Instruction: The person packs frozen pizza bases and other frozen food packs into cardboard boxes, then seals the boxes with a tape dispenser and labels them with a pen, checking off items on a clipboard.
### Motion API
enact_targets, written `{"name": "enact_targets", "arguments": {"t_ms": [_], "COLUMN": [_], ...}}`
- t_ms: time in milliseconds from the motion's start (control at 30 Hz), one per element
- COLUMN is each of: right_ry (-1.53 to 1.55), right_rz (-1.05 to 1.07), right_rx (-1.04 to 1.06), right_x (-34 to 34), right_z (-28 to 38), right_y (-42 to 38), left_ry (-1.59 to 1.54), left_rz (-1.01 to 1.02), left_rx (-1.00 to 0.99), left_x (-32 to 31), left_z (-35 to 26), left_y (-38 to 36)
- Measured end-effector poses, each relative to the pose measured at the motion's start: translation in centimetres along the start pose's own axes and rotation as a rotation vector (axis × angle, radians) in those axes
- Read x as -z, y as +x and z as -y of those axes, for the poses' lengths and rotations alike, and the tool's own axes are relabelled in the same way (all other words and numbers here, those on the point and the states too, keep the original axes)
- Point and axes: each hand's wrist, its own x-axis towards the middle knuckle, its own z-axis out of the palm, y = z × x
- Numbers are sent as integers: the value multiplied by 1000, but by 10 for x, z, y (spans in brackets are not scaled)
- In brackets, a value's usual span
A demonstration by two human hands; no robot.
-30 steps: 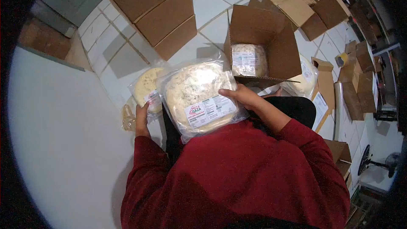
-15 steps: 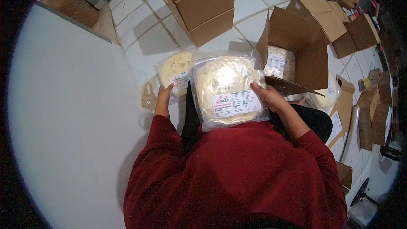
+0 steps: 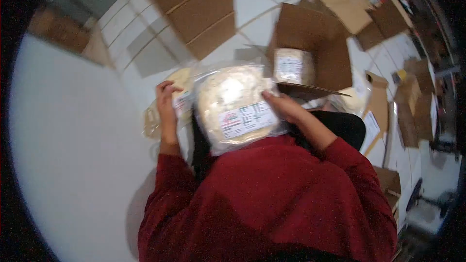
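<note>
A clear plastic pack of round flat bread with a white label point(image 3: 233, 102) rests against my lap, tilted. My right hand point(image 3: 281, 105) is closed on its right edge, thumb on top. My left hand point(image 3: 167, 99) is over a second, yellowish pack point(image 3: 180, 78) on the floor, its fingers bent and apart; it does not grip the pack. To the right stands an open cardboard box point(image 3: 318, 34) with another labelled pack point(image 3: 292, 65) inside.
Stacked cartons point(image 3: 199, 9) stand ahead on the tiled floor. More boxes point(image 3: 340, 7) lie at the upper right. Flattened cardboard point(image 3: 375, 102) and a wrapped pack point(image 3: 350, 99) are right of my knee. A white wall point(image 3: 77, 140) runs along the left.
The view has turned, so most things sit further left. My left hand has moved up off the near edge of the floor pack, its fingers now bent. My right hand keeps its hold.
</note>
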Motion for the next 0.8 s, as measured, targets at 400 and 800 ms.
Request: {"name": "enact_targets", "arguments": {"t_ms": [400,800], "right_ry": [142,-17], "right_rz": [149,94], "right_rx": [256,287], "right_x": [2,5], "right_z": [1,1], "right_y": [-9,-2], "left_ry": [95,-507], "left_rz": [217,360], "left_rx": [-128,747], "left_x": [-21,-19], "left_z": [-33,-5], "left_y": [0,-1]}}
